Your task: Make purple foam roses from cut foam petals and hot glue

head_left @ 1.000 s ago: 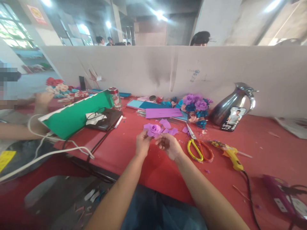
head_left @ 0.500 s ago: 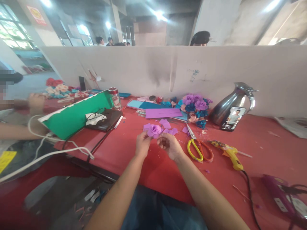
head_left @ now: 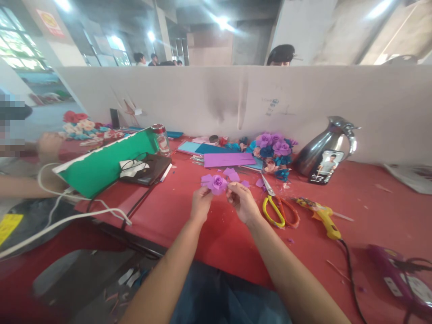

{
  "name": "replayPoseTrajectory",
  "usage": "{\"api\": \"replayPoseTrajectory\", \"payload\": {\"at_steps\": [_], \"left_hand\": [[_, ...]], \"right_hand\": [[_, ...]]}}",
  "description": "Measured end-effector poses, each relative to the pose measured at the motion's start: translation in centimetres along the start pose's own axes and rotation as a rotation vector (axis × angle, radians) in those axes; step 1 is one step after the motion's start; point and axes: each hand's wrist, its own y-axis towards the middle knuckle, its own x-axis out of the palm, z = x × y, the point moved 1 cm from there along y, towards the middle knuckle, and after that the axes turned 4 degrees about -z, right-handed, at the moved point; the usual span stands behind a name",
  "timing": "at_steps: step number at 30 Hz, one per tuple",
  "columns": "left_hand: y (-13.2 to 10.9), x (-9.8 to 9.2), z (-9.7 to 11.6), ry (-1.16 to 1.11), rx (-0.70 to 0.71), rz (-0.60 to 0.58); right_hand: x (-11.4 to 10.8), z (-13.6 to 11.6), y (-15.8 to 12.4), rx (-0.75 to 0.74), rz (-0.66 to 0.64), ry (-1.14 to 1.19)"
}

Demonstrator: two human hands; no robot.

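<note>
A small purple foam rose (head_left: 217, 183) is held just above the red table (head_left: 189, 216) in front of me. My left hand (head_left: 201, 202) pinches it from below on its left side. My right hand (head_left: 240, 201) has its fingers closed at the flower's right edge, touching the petals. Loose purple petal pieces (head_left: 232, 174) lie on the table right behind the flower.
Yellow-and-orange scissors (head_left: 277, 208) and a yellow glue gun (head_left: 322, 216) lie to the right. A purple foam sheet (head_left: 229, 159), finished flowers (head_left: 275, 150), a steel jug (head_left: 324, 144) with a phone (head_left: 326, 166) stand behind. A green board (head_left: 108, 164) and another person's arm (head_left: 23, 184) are left.
My right hand has moved up and closer to the flower, now touching its right edge. The flower sits slightly higher. The neighbour's hand at left shifted a little.
</note>
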Motion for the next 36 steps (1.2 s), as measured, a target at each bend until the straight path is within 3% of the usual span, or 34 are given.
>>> {"api": "replayPoseTrajectory", "payload": {"at_steps": [5, 11, 16, 21, 36], "left_hand": [[0.12, -0.03, -0.23, 0.040, -0.019, -0.002], [0.17, -0.06, -0.46, 0.004, 0.027, -0.103], [0.02, 0.06, -0.59, 0.070, -0.042, -0.144], [-0.12, 0.35, 0.09, 0.138, 0.052, -0.204], [-0.20, 0.35, 0.34, 0.159, 0.098, -0.213]], "right_hand": [[-0.23, 0.04, 0.30, -0.001, 0.056, 0.032], [-0.11, -0.07, 0.21, 0.034, 0.094, 0.049], [-0.10, -0.07, 0.16, 0.012, 0.086, 0.021], [-0.23, -0.11, 0.10, -0.028, 0.076, -0.066], [-0.22, -0.17, 0.05, -0.056, 0.060, -0.086]]}}
